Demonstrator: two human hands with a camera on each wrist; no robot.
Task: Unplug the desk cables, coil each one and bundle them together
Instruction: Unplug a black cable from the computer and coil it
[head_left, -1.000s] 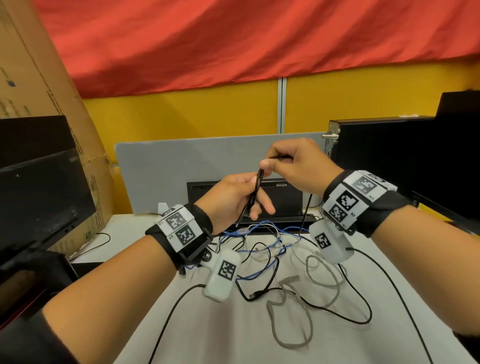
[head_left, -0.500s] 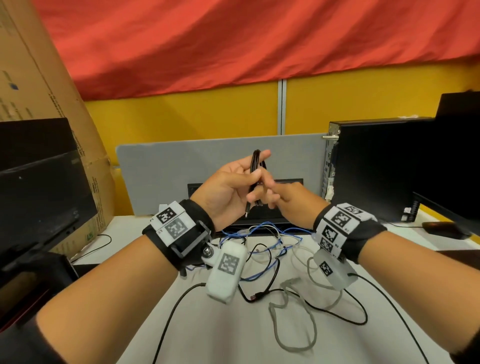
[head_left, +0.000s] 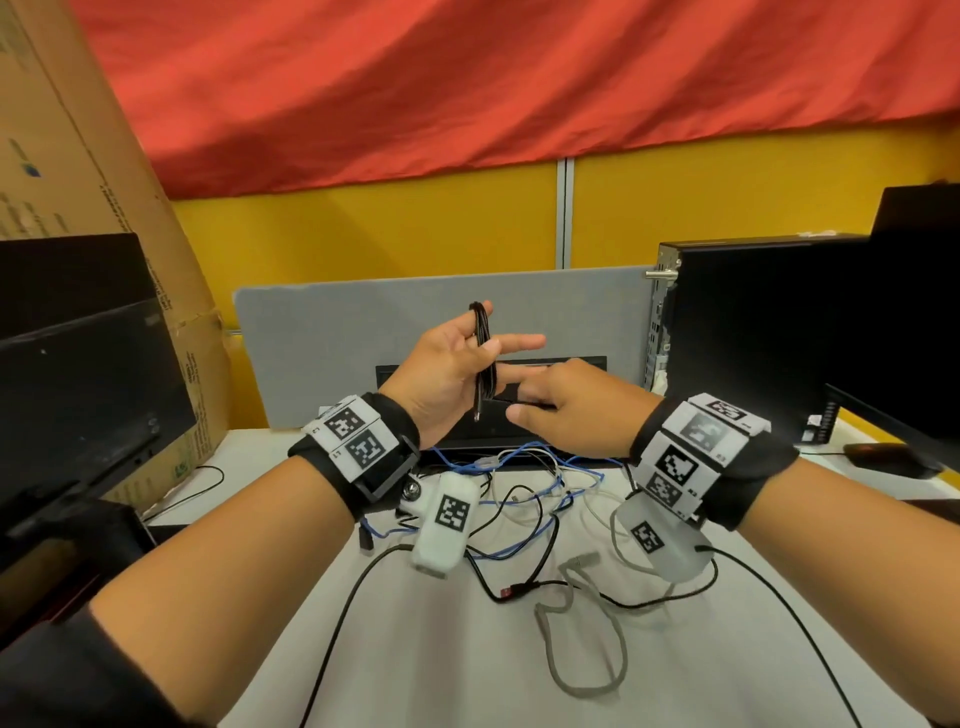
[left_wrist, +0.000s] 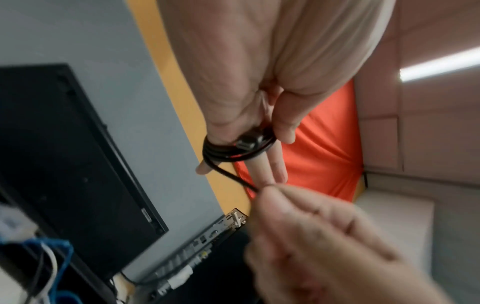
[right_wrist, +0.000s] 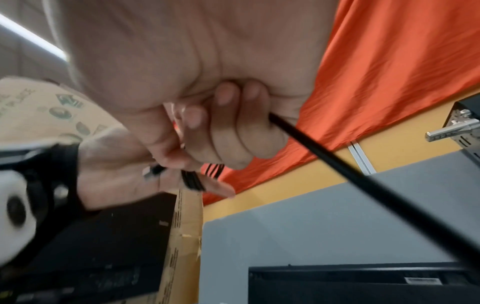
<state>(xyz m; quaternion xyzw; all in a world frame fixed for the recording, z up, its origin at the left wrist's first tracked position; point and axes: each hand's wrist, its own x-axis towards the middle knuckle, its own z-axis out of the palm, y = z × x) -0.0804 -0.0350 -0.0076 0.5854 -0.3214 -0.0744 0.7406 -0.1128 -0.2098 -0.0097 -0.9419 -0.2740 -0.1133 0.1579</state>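
My left hand (head_left: 447, 379) is raised palm up, with a thin black cable (head_left: 483, 353) wound in several loops round its straight fingers. In the left wrist view the thumb presses the cable's plug (left_wrist: 248, 142) against the coil (left_wrist: 228, 154). My right hand (head_left: 566, 410) sits just right of and below the left one. Its curled fingers (right_wrist: 226, 131) pinch the free run of the same cable (right_wrist: 363, 179), which stretches taut from the coil (right_wrist: 192, 181) to it. The free run leaves the right fist and drops out of sight.
Loose cables lie tangled on the white desk (head_left: 415, 665): a blue cable (head_left: 519, 457), a grey cable (head_left: 582, 649), and a black cable with a red plug (head_left: 511, 592). A dark monitor (head_left: 78, 374) stands left, a black computer tower (head_left: 753, 332) right, a grey divider (head_left: 337, 338) behind.
My right hand has swung from above the left hand down to its lower right, carrying the cable round. My left hand has risen and spread its fingers.
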